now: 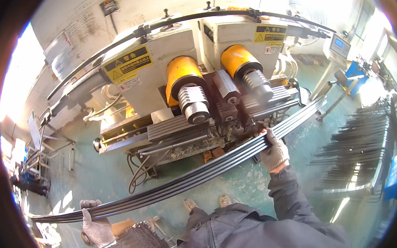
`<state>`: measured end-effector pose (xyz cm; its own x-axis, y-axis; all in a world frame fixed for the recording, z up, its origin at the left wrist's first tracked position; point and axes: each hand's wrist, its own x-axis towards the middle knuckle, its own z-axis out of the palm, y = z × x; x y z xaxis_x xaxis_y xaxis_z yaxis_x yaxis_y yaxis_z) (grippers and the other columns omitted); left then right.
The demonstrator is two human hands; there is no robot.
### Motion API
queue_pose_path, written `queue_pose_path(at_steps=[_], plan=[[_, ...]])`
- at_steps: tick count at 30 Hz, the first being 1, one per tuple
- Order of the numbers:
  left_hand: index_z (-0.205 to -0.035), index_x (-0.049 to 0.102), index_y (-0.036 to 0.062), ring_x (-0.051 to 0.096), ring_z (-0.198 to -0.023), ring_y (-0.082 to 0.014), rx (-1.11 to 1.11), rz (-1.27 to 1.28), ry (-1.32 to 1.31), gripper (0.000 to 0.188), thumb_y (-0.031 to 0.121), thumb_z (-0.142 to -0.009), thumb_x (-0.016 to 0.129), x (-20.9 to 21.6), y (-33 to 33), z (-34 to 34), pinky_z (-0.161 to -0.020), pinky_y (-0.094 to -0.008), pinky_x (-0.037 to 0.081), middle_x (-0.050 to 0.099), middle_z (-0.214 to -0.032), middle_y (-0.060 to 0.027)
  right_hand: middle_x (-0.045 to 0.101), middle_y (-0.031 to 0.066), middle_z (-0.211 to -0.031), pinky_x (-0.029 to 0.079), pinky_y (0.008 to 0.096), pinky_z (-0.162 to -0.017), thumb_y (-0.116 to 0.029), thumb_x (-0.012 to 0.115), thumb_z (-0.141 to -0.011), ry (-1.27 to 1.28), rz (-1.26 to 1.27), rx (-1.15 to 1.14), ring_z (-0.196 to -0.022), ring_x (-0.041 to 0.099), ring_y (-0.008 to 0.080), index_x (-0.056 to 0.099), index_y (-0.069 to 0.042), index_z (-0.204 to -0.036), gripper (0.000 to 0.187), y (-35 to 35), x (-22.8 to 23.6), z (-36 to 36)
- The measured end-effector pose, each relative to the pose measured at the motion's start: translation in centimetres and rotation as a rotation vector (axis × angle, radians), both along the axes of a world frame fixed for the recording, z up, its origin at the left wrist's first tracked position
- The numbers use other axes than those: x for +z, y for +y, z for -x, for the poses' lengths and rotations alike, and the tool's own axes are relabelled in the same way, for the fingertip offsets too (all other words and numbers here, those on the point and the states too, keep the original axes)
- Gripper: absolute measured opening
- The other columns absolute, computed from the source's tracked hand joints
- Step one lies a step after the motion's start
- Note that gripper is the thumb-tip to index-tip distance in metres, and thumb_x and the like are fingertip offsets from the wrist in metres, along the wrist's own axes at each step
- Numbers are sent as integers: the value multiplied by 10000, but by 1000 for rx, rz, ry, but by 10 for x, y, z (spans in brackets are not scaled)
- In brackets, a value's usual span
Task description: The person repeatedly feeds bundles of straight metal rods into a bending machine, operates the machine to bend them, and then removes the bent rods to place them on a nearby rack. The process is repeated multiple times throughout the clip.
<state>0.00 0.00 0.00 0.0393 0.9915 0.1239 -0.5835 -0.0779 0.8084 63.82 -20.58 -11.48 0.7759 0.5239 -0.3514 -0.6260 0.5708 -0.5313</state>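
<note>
Bars (200, 174): long, slender, dark metal with pale glints, several side by side
Long axis: slants from near left to far right, right ends toward the control stand (324, 79)
Place: above the floor, near side of the machine (155, 99)
Left hand (95, 226): gloved, gripping the bars near their left end
Right hand (275, 151): gloved, holding the bars farther right

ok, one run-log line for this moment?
left gloved hand: gripping long dark rods | right gloved hand: gripping same rods | rods: held in front of machine
</note>
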Motion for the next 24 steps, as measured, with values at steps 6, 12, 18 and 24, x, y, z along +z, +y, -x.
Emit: queue_pose_path(at_steps=[6, 12, 18, 24], plan=[[-1199, 711, 27, 680, -1123, -266, -4, 104, 61, 209, 222, -1127, 736, -29, 82, -26, -1100, -459, 546, 710, -1136, -93, 822, 148, -1106, 665, 463, -929, -212, 690, -1181, -99, -64, 27, -1015, 795, 303, 705, -10, -1267, 220, 74, 25, 26], [-1232, 746, -28, 725, -1150, -283, -73, 261, -48, 296, 251, -1133, 734, -69, 186, -56, -1107, -459, 593, 758, -1189, -131, 810, 65, -1086, 602, 369, -895, -161, 678, -1103, -100, 3, -125, -982, 755, 230, 782, -56, -1228, 194, 150, 36, 28], [-1244, 768, -42, 751, -1185, -294, -158, 377, -44, 339, 279, -1164, 692, -99, 233, -117, -1126, -462, 605, 788, -1239, -140, 801, 72, -984, 579, 390, -757, -361, 695, -1115, -145, 265, -129, -817, 735, 224, 799, -47, -1202, 343, 192, 1, 1], [-1327, 751, -63, 761, -1234, -331, -279, 433, -125, 363, 256, -1171, 672, -113, 248, -154, -1185, -497, 595, 797, -1299, -182, 794, 181, -958, 604, 449, -777, -195, 701, -1039, -1195, 1378, -15, -916, 781, 374, 706, 2, -1270, 304, 195, -47, -32]])
